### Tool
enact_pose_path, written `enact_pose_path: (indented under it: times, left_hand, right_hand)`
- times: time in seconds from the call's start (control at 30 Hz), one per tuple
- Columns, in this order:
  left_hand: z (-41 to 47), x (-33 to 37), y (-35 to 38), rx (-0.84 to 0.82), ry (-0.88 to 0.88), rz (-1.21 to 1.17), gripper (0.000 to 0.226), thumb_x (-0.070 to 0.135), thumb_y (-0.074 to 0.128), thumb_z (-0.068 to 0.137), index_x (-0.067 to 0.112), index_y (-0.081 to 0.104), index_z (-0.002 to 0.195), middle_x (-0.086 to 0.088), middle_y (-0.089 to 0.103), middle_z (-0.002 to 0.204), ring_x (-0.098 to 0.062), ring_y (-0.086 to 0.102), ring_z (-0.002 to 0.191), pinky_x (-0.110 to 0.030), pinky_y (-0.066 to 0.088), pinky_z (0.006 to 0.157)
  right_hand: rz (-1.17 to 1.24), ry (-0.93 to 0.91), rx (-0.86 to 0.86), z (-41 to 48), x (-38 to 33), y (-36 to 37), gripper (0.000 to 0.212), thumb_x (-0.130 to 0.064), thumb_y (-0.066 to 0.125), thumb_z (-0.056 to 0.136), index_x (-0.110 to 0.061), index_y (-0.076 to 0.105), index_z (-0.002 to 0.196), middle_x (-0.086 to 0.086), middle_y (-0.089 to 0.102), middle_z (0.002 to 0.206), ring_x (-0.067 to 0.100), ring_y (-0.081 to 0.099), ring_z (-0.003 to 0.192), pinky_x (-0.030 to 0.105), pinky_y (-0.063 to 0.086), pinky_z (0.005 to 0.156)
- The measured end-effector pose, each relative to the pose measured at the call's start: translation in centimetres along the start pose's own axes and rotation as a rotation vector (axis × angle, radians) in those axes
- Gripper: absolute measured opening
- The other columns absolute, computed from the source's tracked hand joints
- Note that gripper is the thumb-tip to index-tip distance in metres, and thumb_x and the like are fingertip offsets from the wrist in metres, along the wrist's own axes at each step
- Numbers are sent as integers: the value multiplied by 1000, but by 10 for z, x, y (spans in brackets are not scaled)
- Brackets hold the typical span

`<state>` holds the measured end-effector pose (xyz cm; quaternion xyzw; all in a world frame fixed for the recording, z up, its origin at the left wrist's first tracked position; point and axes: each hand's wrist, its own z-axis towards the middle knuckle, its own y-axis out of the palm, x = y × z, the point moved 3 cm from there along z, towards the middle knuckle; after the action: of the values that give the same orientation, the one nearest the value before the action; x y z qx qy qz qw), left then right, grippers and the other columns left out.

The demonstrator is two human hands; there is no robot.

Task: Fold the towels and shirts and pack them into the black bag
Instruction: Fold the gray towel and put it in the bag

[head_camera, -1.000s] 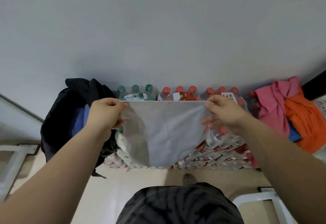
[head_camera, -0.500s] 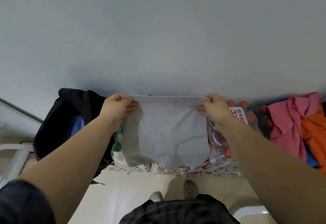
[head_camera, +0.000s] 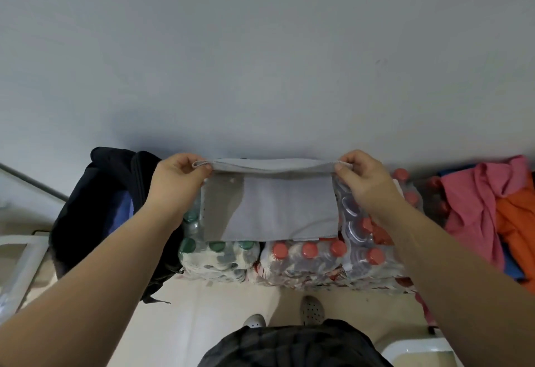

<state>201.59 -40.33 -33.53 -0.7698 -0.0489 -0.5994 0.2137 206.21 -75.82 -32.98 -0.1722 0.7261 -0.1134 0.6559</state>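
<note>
Pinching grey towel [head_camera: 278, 204] corners in left hand [head_camera: 176, 178] and right hand [head_camera: 364, 181], now lowered from hanging onto bottle packs [head_camera: 304, 259] at 12 o'clock, ready for folding; black bag [head_camera: 86, 207] at 9 o'clock.

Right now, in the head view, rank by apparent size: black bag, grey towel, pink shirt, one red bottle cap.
Largest: black bag and grey towel, too alike to rank, bag partly hidden.
Then pink shirt.
Smallest: red bottle cap.

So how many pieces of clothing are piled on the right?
3 show: a pink piece on the left, an orange piece beside it, a blue piece peeking out beneath. More may be hidden.
</note>
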Motion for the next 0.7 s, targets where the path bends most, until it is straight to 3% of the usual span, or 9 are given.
enact_pose_path:
  times: [0.1, 0.2, 0.37, 0.5, 0.6, 0.7]
  left_hand:
    - [-35, -12, -5, -17, 94, 279, 11, 15, 76, 83, 22, 74, 76, 3, 73, 71, -11, 64, 65, -26, 48, 68]
    - [-55, -22, -3, -60, 264, 633, 10, 13, 75, 81, 22, 77, 79, 8, 71, 73, -14, 67, 71, -26, 49, 68]
    - [-67, -47, -2, -87, 401, 1008, 8, 6, 71, 78, 12, 71, 73, -4, 55, 78, -30, 58, 65, -38, 50, 56]
    - [-73, -61, 5, -177, 384, 1364, 12, 9, 75, 68, 17, 67, 65, -3, 47, 74, -27, 50, 61, -31, 33, 50]
    - [-75, -57, 9, -208, 334, 1455, 6, 20, 63, 79, 18, 68, 78, -1, 49, 82, -24, 50, 73, -32, 34, 57]
    - [-75, -40, 15, -186, 314, 1439, 29, 39, 51, 85, 15, 67, 86, -4, 49, 89, -24, 45, 80, -33, 37, 64]
  right_hand:
    - [-205, -50, -76, -27, 11, -3, 9, -19, 66, 96, -25, 64, 89, -13, 69, 94, 7, 64, 87, 28, 51, 79]
    - [-441, -133, -156, -42, 24, -2, 7, -18, 66, 95, -25, 64, 96, -7, 67, 106, 9, 61, 99, 29, 51, 87]
    - [-546, -190, -187, -59, 37, 3, 5, -20, 63, 96, -25, 62, 97, -8, 62, 101, 5, 58, 94, 25, 51, 81]
    - [-773, -227, -258, -67, 47, 13, 8, -20, 67, 94, -26, 61, 92, -10, 59, 101, 10, 56, 93, 25, 51, 79]
    - [-955, -289, -312, -69, 53, 19, 7, -26, 70, 90, -24, 65, 94, -9, 57, 113, 15, 53, 103, 27, 47, 89]
    - [-1057, -354, -247, -67, 44, 21, 27, -50, 66, 84, -25, 69, 94, -8, 60, 103, 17, 52, 101, 35, 45, 88]
